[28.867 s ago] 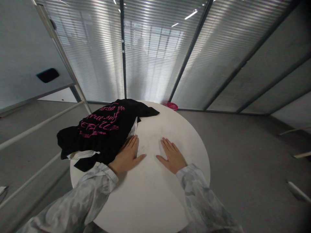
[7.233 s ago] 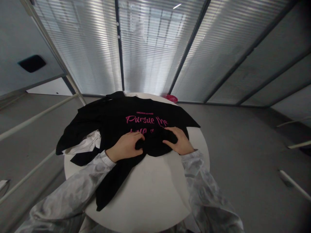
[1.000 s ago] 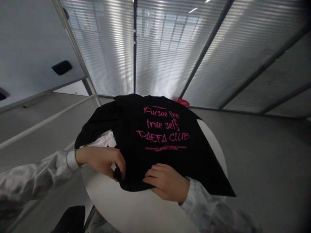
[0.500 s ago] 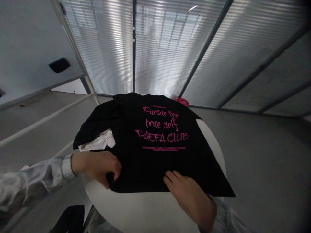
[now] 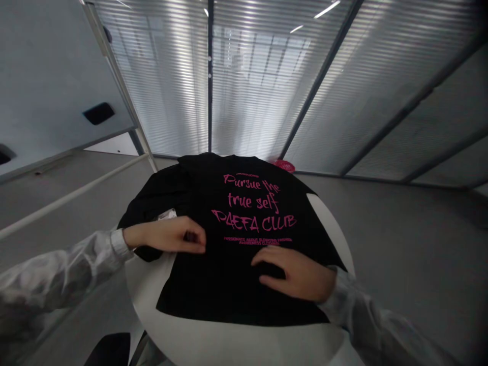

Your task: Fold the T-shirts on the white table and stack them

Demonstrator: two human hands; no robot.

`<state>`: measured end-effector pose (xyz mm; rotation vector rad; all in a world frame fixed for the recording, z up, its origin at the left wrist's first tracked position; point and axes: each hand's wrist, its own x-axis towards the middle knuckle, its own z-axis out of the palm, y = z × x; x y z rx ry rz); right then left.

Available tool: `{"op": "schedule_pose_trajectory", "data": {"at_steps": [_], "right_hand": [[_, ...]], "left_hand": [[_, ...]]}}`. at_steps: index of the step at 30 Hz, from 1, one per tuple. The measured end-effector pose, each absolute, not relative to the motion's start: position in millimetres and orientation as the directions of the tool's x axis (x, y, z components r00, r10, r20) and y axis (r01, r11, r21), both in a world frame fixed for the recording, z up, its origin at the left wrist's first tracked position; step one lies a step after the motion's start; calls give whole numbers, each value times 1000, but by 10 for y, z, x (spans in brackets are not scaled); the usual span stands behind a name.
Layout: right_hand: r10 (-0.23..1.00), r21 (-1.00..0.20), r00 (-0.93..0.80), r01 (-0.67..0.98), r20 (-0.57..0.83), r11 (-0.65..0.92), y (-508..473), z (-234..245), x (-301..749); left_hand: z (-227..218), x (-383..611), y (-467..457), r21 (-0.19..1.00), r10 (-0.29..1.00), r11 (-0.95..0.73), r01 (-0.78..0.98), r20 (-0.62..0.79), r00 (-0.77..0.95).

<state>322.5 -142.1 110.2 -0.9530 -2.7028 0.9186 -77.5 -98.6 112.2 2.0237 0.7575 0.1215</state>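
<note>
A black T-shirt [image 5: 244, 290] lies spread on a round white table [image 5: 229, 338], its back up with pink lettering. My left hand [image 5: 175, 235] is over the left part of the shirt, fingers loosely curled and the thumb slightly apart, with no cloth seen in it. Over the middle, just below the lettering, is my right hand [image 5: 297, 272], open with thumb and fingers apart. Whether either hand touches the cloth I cannot tell. Dark cloth [image 5: 152, 198] bunches along the left side. A small white piece [image 5: 168, 214] shows there, partly hidden behind my left hand.
A red meshlike object [image 5: 285, 165] sits at the table's far edge. Behind stands a ribbed glass partition [image 5: 247, 91] with dark frames. A pale rail [image 5: 72, 195] runs along the left, and a dark chair-like shape [image 5: 109, 349] is at the lower left.
My left hand has let go of the shirt's lower left edge and moved up and right. My right hand has left the hem and risen slightly. The lower edge now lies flatter and extends farther left.
</note>
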Motion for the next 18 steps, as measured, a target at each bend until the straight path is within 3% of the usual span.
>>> {"op": "schedule_pose_trajectory", "data": {"at_steps": [3, 5, 7, 9, 12, 14, 18], "right_hand": [[688, -416, -718, 597, 105, 686, -987, 835, 3116], [714, -335, -687, 647, 135, 685, -771, 608, 3028], [726, -303, -675, 671, 130, 677, -634, 404, 2957], [731, -294, -666, 676, 148, 676, -569, 258, 2916], [734, -299, -651, 674, 192, 676, -560, 172, 2906], [735, -309, -649, 670, 197, 675, -576, 179, 2912], [735, -322, -646, 665, 206, 674, -600, 229, 2915]], "left_hand": [[1090, -913, -465, 631, 833, -464, 622, 72, 549], [1023, -1058, -43, 573, 923, -385, 723, 222, 316], [956, -1208, 381, 584, 954, -253, 771, 283, 98], [914, -1325, 740, 675, 962, -37, 737, 224, -157], [883, -1396, 1066, 841, 904, 214, 497, 22, -427], [857, -1377, 1156, 880, 883, 273, 388, -69, -464], [769, -1248, 1247, 897, 851, 306, 320, -108, -514]]}}
